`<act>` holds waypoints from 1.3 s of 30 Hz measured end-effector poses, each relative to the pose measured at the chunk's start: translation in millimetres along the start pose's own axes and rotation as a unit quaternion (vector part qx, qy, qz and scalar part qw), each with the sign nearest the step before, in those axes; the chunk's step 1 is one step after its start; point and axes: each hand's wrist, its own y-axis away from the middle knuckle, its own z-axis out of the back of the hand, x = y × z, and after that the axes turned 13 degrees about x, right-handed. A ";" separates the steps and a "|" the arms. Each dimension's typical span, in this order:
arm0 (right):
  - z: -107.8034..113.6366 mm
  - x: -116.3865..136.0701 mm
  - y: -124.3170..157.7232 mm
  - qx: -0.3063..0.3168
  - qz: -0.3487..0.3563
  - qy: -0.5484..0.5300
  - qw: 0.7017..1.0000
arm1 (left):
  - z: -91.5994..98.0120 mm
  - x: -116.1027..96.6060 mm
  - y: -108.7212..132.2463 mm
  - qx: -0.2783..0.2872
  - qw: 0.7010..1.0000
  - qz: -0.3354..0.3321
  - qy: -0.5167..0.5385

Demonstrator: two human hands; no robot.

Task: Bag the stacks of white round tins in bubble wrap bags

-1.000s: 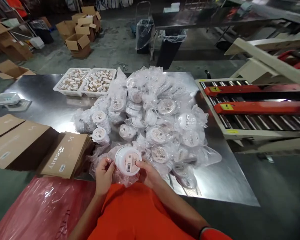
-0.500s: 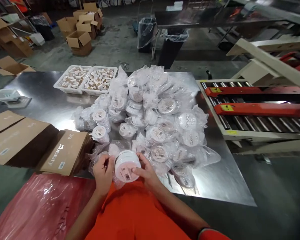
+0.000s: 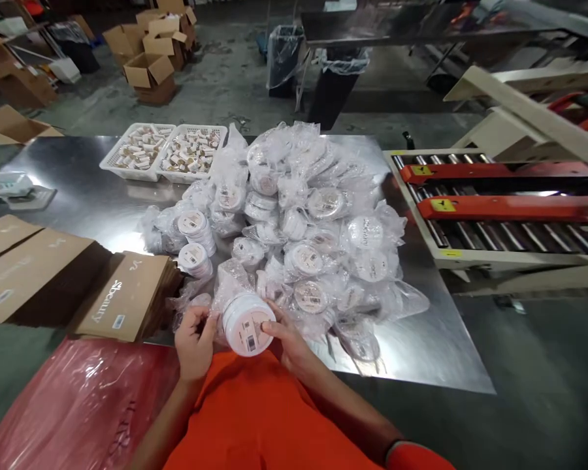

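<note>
A stack of round white discs point(image 3: 248, 324) with a pink barcode label on the front one is in my right hand point(image 3: 289, 339), its thumb pressed on the label. A clear plastic bag point(image 3: 231, 282) lies around the back of the stack. My left hand point(image 3: 195, 341) pinches the bag's edge on the left, fingers curled. Just beyond, two unwrapped disc stacks point(image 3: 195, 256) stand beside a big heap of bagged discs point(image 3: 306, 260) on the metal table point(image 3: 436, 333).
Flat brown cartons point(image 3: 122, 297) lie at the left, above a red plastic bag point(image 3: 83, 398). Two white baskets point(image 3: 164, 171) of small items stand at the back, a small scale point(image 3: 32, 198) at far left. A roller conveyor point(image 3: 509, 245) adjoins the right side.
The bag now rises higher behind the disc stack, and my left hand has shifted slightly left and down. My right hand still holds the stack. The whole view has shifted a little.
</note>
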 end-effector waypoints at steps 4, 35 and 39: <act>0.5 3.8 3.3 -0.027 0.070 0.261 0.962 | 1.4 1.8 12.5 0.014 0.997 -0.029 -0.067; 2.0 9.8 -19.7 -0.162 0.055 0.608 0.775 | -28.9 -30.1 -19.5 0.161 0.957 -0.162 -0.181; 5.1 6.4 -23.4 -0.191 0.188 0.692 0.671 | -38.1 -25.3 -14.8 0.150 0.982 -0.070 -0.089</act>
